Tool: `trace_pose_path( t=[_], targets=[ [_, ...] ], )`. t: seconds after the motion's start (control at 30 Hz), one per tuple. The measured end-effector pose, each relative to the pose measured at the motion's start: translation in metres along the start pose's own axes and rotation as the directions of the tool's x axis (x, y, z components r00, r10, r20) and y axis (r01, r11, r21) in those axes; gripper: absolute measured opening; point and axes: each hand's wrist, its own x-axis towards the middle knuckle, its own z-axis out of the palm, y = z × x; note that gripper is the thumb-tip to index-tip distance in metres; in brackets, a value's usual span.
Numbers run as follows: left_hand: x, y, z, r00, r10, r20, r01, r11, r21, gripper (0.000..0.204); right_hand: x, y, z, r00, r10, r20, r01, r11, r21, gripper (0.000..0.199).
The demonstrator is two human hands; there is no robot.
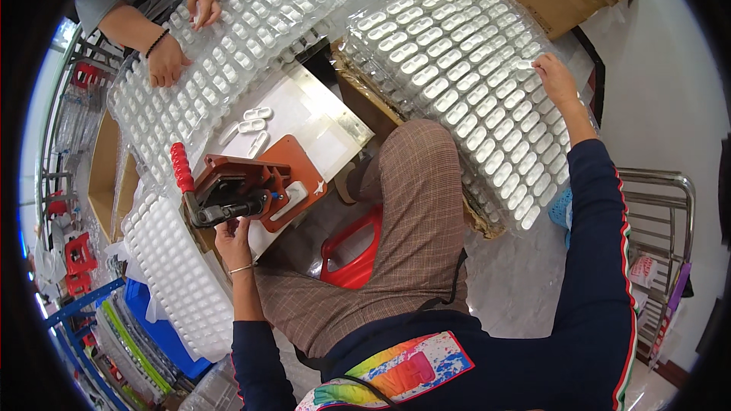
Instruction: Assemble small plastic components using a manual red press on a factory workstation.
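Note:
My right hand point(557, 80) reaches out over the right-hand clear plastic tray point(533, 217), which is filled with rows of white oval pieces. Its fingertips pinch a small white oval piece point(524, 65) near the tray's far right side. My left hand point(233, 242) is at the near side of a toggle press point(228, 194) with a red ribbed handle point(181, 167) and black clamp. The fingers are drawn together there; what they hold, if anything, is hidden. A long white piece point(289, 200) lies on the press's red-brown base point(301, 160).
Several loose white ovals point(257, 113) lie on the white board point(327, 106) behind the press. At the far left, a co-worker's hands point(167, 61) work over another filled tray point(251, 0). A white tray point(171, 259) stands left of me, a red stool point(354, 259) below, a metal rack point(662, 179) right.

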Motion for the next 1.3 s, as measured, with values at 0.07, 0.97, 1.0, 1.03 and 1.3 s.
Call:
trace_pose_path(
  t=[0.07, 0.97, 1.0, 1.03, 1.3],
  targets=[
    [-0.005, 0.011, -0.002, 0.999, -0.046, -0.005, 0.046, 0.995, -0.094, 0.021, 0.012, -0.005, 0.002, 0.990, -0.112, 0.088, 0.128, 0.970, -0.205, 0.006],
    [-0.028, 0.033, 0.041, 0.920, 0.377, 0.110, -0.391, 0.904, 0.170, 0.045, 0.044, -0.393, 0.020, 0.844, -0.514, 0.152, 0.161, 0.513, 0.843, 0.034],
    [-0.031, 0.026, 0.042, 0.912, 0.410, 0.020, -0.411, 0.911, 0.028, 0.047, 0.035, -0.431, 0.014, 0.833, -0.536, 0.138, 0.118, 0.416, 0.901, 0.035],
    [-0.034, 0.022, 0.043, 0.913, 0.408, 0.017, -0.408, 0.912, 0.030, 0.047, 0.027, -0.466, 0.007, 0.823, -0.555, 0.123, 0.071, 0.315, 0.946, 0.036],
    [-0.033, 0.033, 0.050, 0.967, 0.254, -0.019, -0.253, 0.966, 0.054, 0.040, -0.012, -0.561, -0.077, 0.785, -0.553, 0.279, -0.294, 0.064, 0.954, 0.030]
  ],
)
